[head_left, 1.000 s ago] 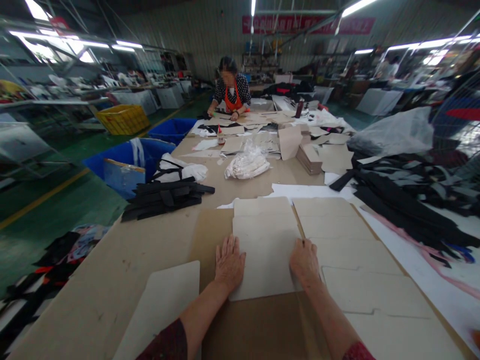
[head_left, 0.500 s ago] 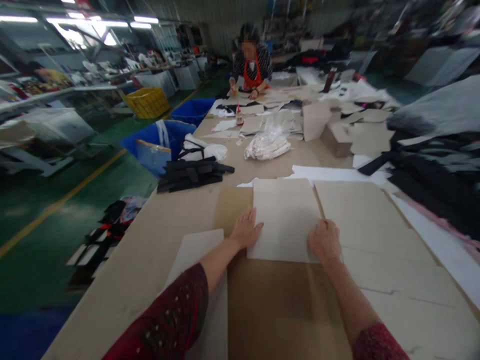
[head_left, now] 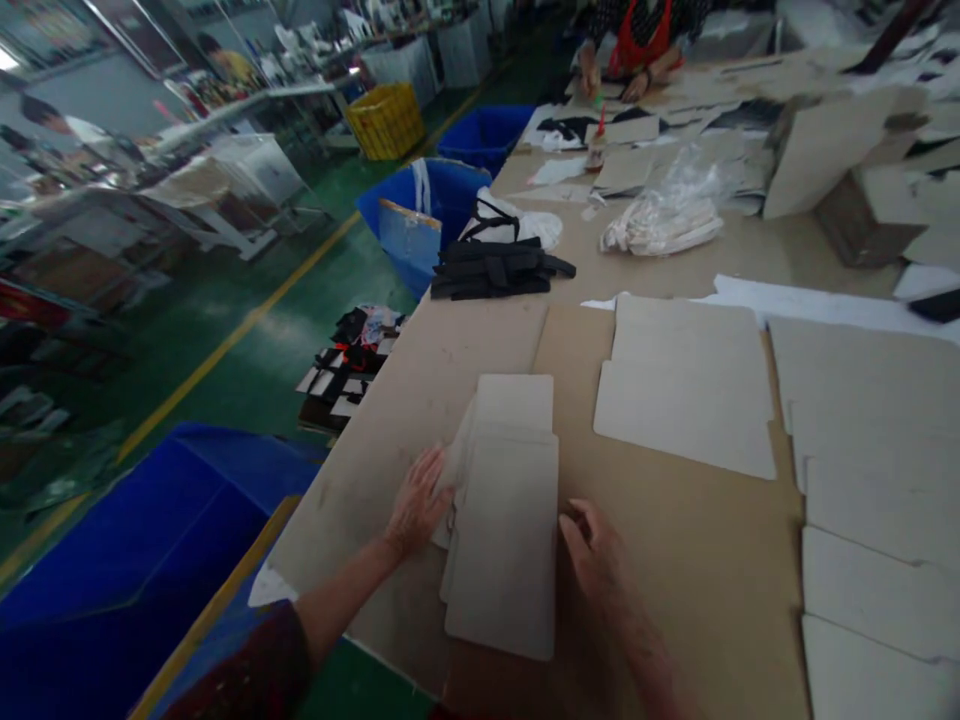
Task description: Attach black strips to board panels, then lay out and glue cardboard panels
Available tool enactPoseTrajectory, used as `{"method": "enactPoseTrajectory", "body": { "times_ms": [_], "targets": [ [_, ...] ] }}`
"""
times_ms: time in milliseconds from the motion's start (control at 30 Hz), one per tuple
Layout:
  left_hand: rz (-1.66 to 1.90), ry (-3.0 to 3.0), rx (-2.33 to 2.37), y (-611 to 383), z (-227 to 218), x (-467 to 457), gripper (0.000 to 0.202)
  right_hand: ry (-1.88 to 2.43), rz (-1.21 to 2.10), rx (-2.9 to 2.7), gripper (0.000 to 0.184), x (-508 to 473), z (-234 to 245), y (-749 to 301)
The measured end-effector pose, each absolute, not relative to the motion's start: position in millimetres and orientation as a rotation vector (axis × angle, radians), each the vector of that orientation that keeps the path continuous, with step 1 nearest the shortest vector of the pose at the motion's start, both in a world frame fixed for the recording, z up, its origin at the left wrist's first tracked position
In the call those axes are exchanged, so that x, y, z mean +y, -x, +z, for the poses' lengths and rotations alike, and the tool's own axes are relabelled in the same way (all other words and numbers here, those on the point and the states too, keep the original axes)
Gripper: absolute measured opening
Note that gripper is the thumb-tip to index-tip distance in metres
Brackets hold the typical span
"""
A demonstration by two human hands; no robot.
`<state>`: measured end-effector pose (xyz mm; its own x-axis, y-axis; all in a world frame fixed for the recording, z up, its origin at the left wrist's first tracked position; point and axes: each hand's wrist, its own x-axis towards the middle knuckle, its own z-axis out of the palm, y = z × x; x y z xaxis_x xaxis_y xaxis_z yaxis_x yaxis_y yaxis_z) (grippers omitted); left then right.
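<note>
A loose stack of greyish-beige cardboard sheets (head_left: 506, 540) lies near the table's front left, its sheets fanned unevenly. My left hand (head_left: 418, 505) is at the stack's left edge, fingers stretched out and touching the outer sheets. Just off the right edge is my right hand (head_left: 604, 560), thumb and fingers apart and slightly bent, with nothing in it. Farther back, two overlapping cardboard sheets (head_left: 686, 390) lie flat on a brown board (head_left: 675, 560). A staggered row of more cardboard sheets (head_left: 870, 500) runs down the right side.
Black fabric strips (head_left: 499, 268) and a plastic-wrapped bundle (head_left: 664, 225) lie beyond. Blue bins (head_left: 420, 215) stand along the table's left side, with a blue container (head_left: 150, 560) closer in. A co-worker in a red apron (head_left: 641, 40) works at the far end.
Both hands have left the sheet at the row's far end and come nearer, to the stack on the left. That sheet now lies flat over another. The view has turned left.
</note>
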<state>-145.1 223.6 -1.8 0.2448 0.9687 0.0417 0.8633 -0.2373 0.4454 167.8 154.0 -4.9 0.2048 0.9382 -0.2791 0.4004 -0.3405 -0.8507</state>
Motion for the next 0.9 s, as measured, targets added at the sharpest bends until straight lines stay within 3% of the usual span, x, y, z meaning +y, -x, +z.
{"method": "enactPoseTrajectory", "body": {
  "times_ms": [200, 367, 467, 700, 800, 900],
  "targets": [
    [0.174, -2.382, 1.693, 133.1, -5.5, 196.9, 0.052, 1.994, 0.776, -1.439, 0.054, 158.2, -18.0, -132.5],
    [0.162, -2.371, 1.707, 135.4, -2.8, 199.4, 0.056, 1.935, 0.603, -1.535, 0.048, 154.2, 2.9, -125.4],
    [0.178, -2.389, 1.707, 136.7, -4.4, 198.5, 0.056, 1.988, 0.729, -1.471, 0.039, 159.3, 14.3, -118.8],
    [0.374, -2.551, 1.668, 147.4, -23.5, 204.4, 0.055, 1.792, 1.351, -0.87, 0.044, 181.7, 21.6, -149.8],
    [0.454, -2.59, 1.657, 150.8, -31.1, 208.9, 0.057, 1.525, 1.246, -0.284, 0.054, 183.4, 21.5, -188.4],
    [0.462, -2.632, 1.669, 149.9, -31.8, 209.8, 0.055, 1.451, 0.972, -0.003, 0.049, 183.1, 14.6, -226.7]
  ]
}}
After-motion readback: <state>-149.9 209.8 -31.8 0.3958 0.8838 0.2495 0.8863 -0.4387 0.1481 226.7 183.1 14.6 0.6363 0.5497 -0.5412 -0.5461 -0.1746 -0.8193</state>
